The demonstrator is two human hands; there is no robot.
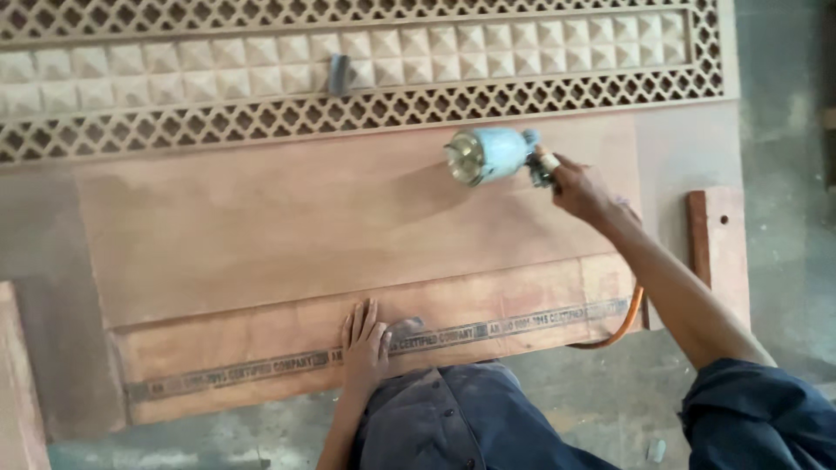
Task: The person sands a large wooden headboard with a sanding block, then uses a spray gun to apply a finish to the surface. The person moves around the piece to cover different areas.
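A large wooden panel (pixel 305 218) lies flat before me, smooth reddish-brown in the middle. My right hand (pixel 579 187) is shut on a spray gun (pixel 488 155) with a pale blue cup, held over the panel's upper right part. An orange hose (pixel 629 324) runs down from near that wrist. My left hand (pixel 364 344) rests flat, fingers spread, on the panel's near edge strip, which carries a dark printed band (pixel 261 365).
A carved lattice strip (pixel 348 113) and a row of small raised pyramid blocks (pixel 488 48) run along the panel's far side. A separate wooden piece (pixel 718 248) lies at the right, another board (pixel 17 392) at the lower left. Grey concrete floor (pixel 784 130) surrounds them.
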